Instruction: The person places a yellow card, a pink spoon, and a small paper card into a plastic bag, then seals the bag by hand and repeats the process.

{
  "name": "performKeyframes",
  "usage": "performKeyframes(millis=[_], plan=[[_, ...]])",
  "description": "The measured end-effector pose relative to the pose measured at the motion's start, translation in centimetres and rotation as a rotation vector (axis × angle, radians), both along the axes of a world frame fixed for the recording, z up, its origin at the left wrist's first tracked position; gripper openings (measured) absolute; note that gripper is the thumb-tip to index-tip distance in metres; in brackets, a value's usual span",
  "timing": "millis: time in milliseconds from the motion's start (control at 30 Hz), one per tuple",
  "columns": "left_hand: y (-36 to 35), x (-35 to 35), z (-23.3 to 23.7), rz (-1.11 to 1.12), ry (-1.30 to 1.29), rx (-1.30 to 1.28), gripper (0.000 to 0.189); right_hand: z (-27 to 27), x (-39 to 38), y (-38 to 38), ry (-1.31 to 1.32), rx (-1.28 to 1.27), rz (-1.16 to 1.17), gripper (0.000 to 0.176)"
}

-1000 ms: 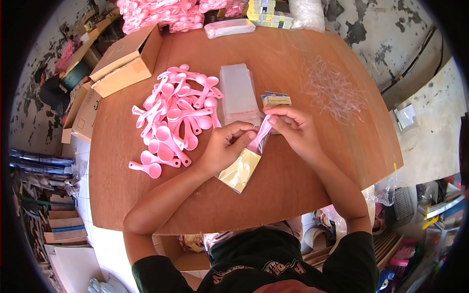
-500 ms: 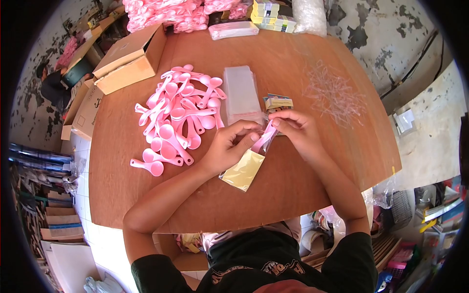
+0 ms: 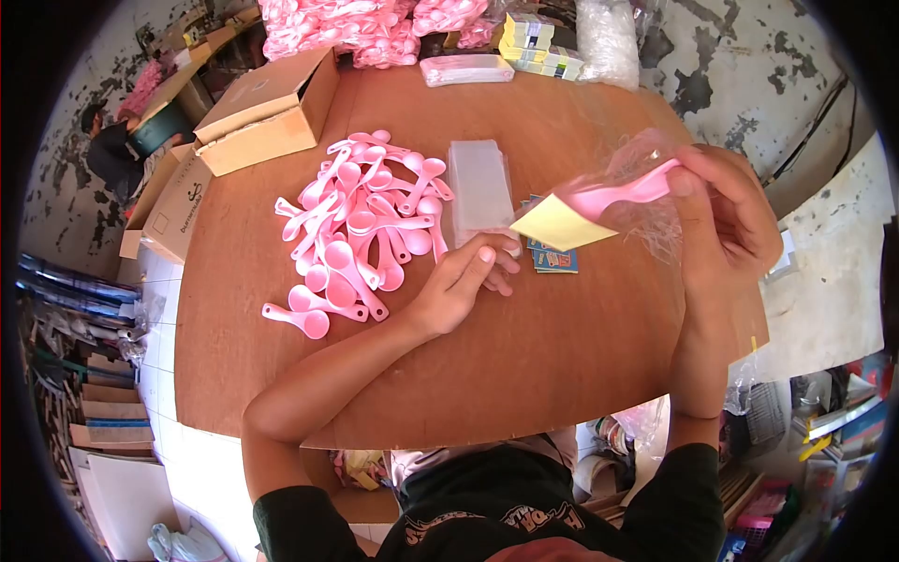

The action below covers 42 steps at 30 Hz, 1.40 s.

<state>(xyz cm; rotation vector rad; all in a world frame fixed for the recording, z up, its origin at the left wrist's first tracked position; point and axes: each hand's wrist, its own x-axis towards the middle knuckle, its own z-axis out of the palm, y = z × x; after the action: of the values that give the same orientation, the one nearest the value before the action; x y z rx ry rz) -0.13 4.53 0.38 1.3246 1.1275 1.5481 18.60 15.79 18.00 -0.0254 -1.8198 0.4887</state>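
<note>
My right hand (image 3: 726, 211) is raised over the right side of the table and pinches the handle end of a pink spoon (image 3: 623, 192) in a clear bag. A yellow card (image 3: 562, 225) hangs at the bag's left end. Near the table's middle, my left hand (image 3: 468, 281) has its fingers loosely curled and apart, with nothing visible in them. Just above it lies a stack of clear plastic bags (image 3: 480, 183). Small blue printed cards (image 3: 555, 260) lie partly under the yellow card. Left of the bags is a pile of pink spoons (image 3: 361, 220).
A cardboard box (image 3: 267, 112) stands at the table's back left. Bagged pink spoons (image 3: 337, 33), a flat clear pack (image 3: 466, 69), stacks of cards (image 3: 529, 37) and a roll of clear plastic (image 3: 607, 42) line the back edge. A seated person (image 3: 112, 155) is at far left.
My right hand has moved right and up, carrying the bagged spoon and yellow card away from my left hand. My left hand has let go of the bag. The view has shifted slightly.
</note>
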Motion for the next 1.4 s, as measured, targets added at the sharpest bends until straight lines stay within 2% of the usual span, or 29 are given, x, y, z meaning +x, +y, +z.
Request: performKeyframes(millis=[33,100,167,233,300,367,433,467,533,567,600,633,700,800,833,900,967,1033,1067,1133,1167,1233,1267,1367,1400], plan=[[0.0,0.0,0.1,0.005,-0.009,0.016,0.048,0.1,-0.4,0.1,-0.003,0.002,-0.001,0.017],[-0.3,-0.1,0.5,0.034,0.011,-0.013,0.049,-0.4,-1.8,0.6,-0.348,0.240,-0.048,0.016],[-0.6,-0.3,1.0,0.057,0.045,-0.043,0.050,-2.2,-2.5,1.3,-0.381,0.233,-0.068,0.014],[-0.7,-0.5,1.1,0.166,0.135,-0.085,0.047,-2.3,-2.1,1.5,-0.321,0.087,0.048,0.014],[-0.4,-0.2,0.6,0.221,0.132,-0.029,0.045,-2.5,-1.9,0.8,-0.266,0.037,0.058,0.014],[-0.1,-0.2,0.4,0.255,0.147,0.029,0.043,-2.4,-1.7,-0.3,-0.299,-0.207,0.173,0.014],[-0.1,-0.3,0.6,0.343,0.317,0.128,0.040,-2.2,-1.2,-0.9,-0.341,-0.209,0.194,0.014],[0.0,-0.4,0.5,0.343,0.319,0.130,0.040,-2.0,-1.0,-1.3,-0.388,-0.212,0.221,0.014],[0.0,-0.5,0.4,0.489,0.510,0.315,0.040,-1.5,-0.3,-2.4,-0.368,-0.237,0.221,0.014],[-0.1,-0.5,0.3,0.493,0.510,0.315,0.040,-1.1,-0.1,-2.8,-0.350,-0.266,0.221,0.014],[-0.3,-0.3,0.6,0.436,0.385,0.241,0.041,-0.6,-0.2,-3.1,-0.352,-0.265,0.223,0.014],[-0.4,-0.1,0.7,0.376,0.260,0.167,0.041,-0.1,-0.3,-3.4,-0.446,-0.187,0.160,0.014],[-0.1,-0.2,0.5,0.338,0.225,0.148,0.042,0.7,0.0,-3.3,-0.535,-0.109,0.086,0.014],[0.0,-0.2,0.4,0.294,0.176,0.130,0.043,2.0,1.3,-1.8,-0.233,-0.018,0.031,0.013],[-0.1,-0.1,0.5,0.281,0.166,0.127,0.044,2.2,1.3,-1.8,-0.235,-0.015,0.034,0.013],[-0.1,-0.1,0.5,0.276,0.167,0.120,0.044,2.4,1.4,-1.8,0.019,-0.053,-0.150,0.011],[0.0,0.0,0.4,0.263,0.170,0.114,0.044,0.7,0.6,-0.5,-0.002,0.001,-0.172,0.015],[0.1,-0.1,0.4,0.261,0.159,0.096,0.043,0.1,-0.6,0.1,-0.488,0.182,-0.154,0.013],[0.2,-0.2,0.4,0.258,0.165,0.103,0.043,-0.2,-0.5,0.2,-0.481,0.187,-0.160,0.013],[-0.3,-0.2,0.6,0.253,0.194,0.102,0.042,-0.5,-0.6,0.6,-0.143,-0.054,-0.204,0.011],[-0.3,-0.1,0.6,0.265,0.187,0.099,0.042,-0.7,-1.0,1.2,-0.151,-0.053,-0.193,0.011],[-0.2,0.1,0.7,0.256,0.182,0.142,0.041,-0.7,-1.8,2.0,-0.191,0.119,-0.220,0.013],[-0.3,0.1,0.7,0.251,0.187,0.141,0.041,-1.0,-1.8,1.3,-0.386,0.043,-0.245,0.014],[-0.1,-0.2,0.7,0.248,0.231,0.154,0.041,-2.3,-1.7,1.6,-0.306,-0.011,-0.150,0.013],[-0.1,-0.1,0.6,0.237,0.186,0.161,0.041,-2.5,-1.3,0.6,-0.286,-0.238,-0.064,0.013]])
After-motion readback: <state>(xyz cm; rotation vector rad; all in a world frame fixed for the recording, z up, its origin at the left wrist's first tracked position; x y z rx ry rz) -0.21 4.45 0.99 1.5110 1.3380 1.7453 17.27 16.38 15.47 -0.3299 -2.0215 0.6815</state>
